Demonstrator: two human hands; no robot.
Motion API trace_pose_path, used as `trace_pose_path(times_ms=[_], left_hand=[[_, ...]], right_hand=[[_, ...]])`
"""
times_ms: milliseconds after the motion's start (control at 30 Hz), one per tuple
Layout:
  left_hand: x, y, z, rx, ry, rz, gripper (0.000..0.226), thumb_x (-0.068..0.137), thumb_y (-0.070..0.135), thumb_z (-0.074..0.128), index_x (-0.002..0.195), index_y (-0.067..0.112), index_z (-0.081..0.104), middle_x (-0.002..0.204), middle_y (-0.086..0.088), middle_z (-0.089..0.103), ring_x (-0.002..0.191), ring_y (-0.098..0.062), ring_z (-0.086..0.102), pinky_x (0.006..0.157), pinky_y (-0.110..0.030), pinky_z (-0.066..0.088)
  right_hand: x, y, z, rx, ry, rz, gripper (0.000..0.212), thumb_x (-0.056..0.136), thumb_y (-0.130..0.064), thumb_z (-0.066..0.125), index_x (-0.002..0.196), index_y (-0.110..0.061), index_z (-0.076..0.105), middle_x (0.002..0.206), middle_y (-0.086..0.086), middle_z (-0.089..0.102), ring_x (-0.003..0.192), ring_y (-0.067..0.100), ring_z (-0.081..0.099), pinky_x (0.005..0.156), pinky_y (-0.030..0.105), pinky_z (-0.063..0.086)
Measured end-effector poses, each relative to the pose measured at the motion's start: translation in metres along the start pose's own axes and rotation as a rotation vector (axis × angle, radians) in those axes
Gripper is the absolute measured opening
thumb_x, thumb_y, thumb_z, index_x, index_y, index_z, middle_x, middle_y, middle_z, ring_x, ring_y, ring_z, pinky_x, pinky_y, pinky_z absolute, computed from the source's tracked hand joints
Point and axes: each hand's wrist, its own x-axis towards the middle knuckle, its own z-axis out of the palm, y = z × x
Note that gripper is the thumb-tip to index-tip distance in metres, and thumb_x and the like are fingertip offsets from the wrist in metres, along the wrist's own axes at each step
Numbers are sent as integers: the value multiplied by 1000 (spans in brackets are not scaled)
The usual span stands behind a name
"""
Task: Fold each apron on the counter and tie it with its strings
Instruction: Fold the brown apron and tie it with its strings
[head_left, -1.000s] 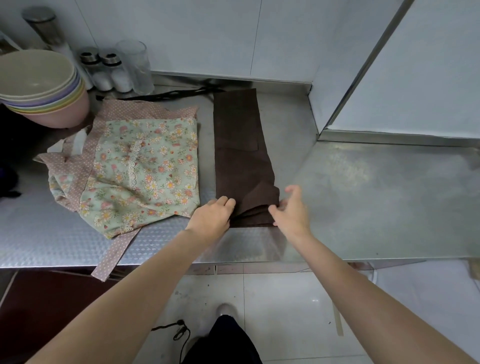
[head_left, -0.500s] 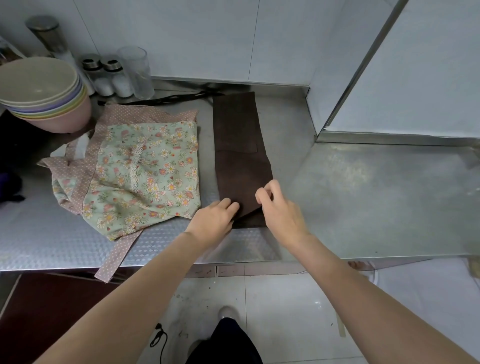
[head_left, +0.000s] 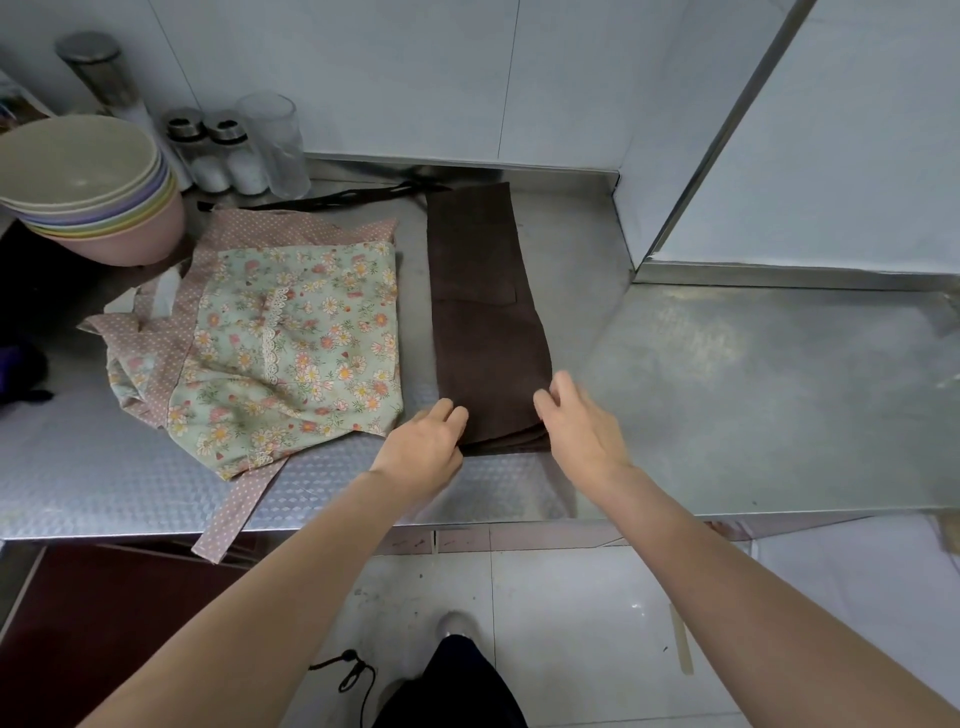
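The brown apron (head_left: 485, 322) lies folded into a long narrow strip running away from me on the steel counter (head_left: 727, 395). Its black strings (head_left: 353, 197) trail left from its far end. My left hand (head_left: 423, 447) grips the strip's near left corner with curled fingers. At the near right corner my right hand (head_left: 576, 421), blurred, pinches the edge with the thumb on top of the cloth. The floral apron (head_left: 291, 353), with dotted pink trim, lies loosely folded to the left, and one pink strap (head_left: 234, 514) hangs over the counter's front edge.
A stack of coloured bowls (head_left: 88, 192) stands at the back left. Two shakers (head_left: 218, 150), a clear glass (head_left: 275, 145) and a metal-topped jar (head_left: 98, 73) line the back wall. A raised white unit (head_left: 831, 156) blocks the back right.
My right hand laid the lifted brown flap flat onto the strip, then moved right to the near right corner. My left hand stayed at the near left corner.
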Motion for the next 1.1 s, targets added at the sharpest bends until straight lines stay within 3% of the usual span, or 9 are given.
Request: trace_pose_path(times_ms=[100, 267, 367, 500, 633, 767, 900, 1000, 1100], left_hand=[[2, 3, -1, 23, -26, 6, 19, 90, 11, 42, 109, 10, 42, 113, -7, 42, 106, -24, 45, 76, -29, 40], [2, -1, -4, 161, -75, 43, 23, 90, 15, 42, 113, 10, 43, 115, -4, 43, 108, -23, 42, 79, -33, 48], [2, -3, -5, 280, -79, 110, 29, 90, 18, 42, 117, 10, 44, 118, -3, 43, 114, -22, 40, 84, -30, 44], [4, -8, -9, 402, 23, 332, 39, 82, 25, 53, 116, 7, 58, 126, -1, 49, 118, -19, 47, 89, -27, 46], [8, -3, -12, 349, -127, 242, 42, 93, 14, 45, 132, 7, 33, 126, -7, 41, 114, -21, 44, 86, -31, 49], [7, 1, -7, 387, -156, 186, 34, 92, 0, 42, 126, 4, 42, 123, -10, 42, 111, -24, 46, 81, -33, 49], [4, -7, -9, 322, -174, 108, 29, 95, 11, 39, 122, 5, 50, 124, -9, 43, 111, -23, 48, 90, -31, 45], [5, -11, -17, 262, -204, 96, 29, 91, 17, 45, 118, 6, 51, 119, -8, 45, 106, -23, 52, 84, -31, 45], [6, -11, -20, 230, -206, 68, 48, 86, 32, 56, 125, 10, 39, 115, -7, 48, 105, -24, 53, 80, -32, 46]], right_hand=[[-5, 6, 3, -25, -162, -3, 25, 89, -2, 43, 112, -9, 46, 119, 8, 38, 107, 25, 46, 67, 31, 35], [-1, 8, 7, -137, -207, -84, 26, 92, -15, 44, 118, -9, 46, 122, 6, 43, 120, 24, 37, 88, 33, 41], [4, 7, 9, -212, -203, -144, 25, 91, -6, 43, 115, -7, 48, 123, 8, 43, 119, 25, 36, 90, 32, 37], [5, 5, 11, -196, -212, -222, 30, 85, 9, 45, 113, -2, 50, 132, 10, 32, 118, 25, 37, 81, 30, 41], [9, -1, 12, -154, -265, -241, 52, 84, 4, 49, 133, -5, 33, 129, 11, 32, 116, 26, 35, 86, 32, 45], [15, -9, 6, -233, -284, -261, 36, 85, -2, 49, 120, -4, 41, 124, 14, 35, 113, 28, 37, 84, 34, 44], [23, -14, 8, -347, -269, -290, 31, 87, 2, 48, 118, 0, 48, 121, 15, 41, 110, 30, 44, 78, 32, 44], [32, -18, 8, -399, -267, -293, 30, 87, 7, 46, 114, 2, 56, 117, 16, 48, 107, 31, 51, 77, 34, 47], [42, -14, -7, -178, -326, -237, 13, 86, -8, 49, 80, -5, 60, 93, 15, 56, 97, 35, 59, 72, 34, 45]])
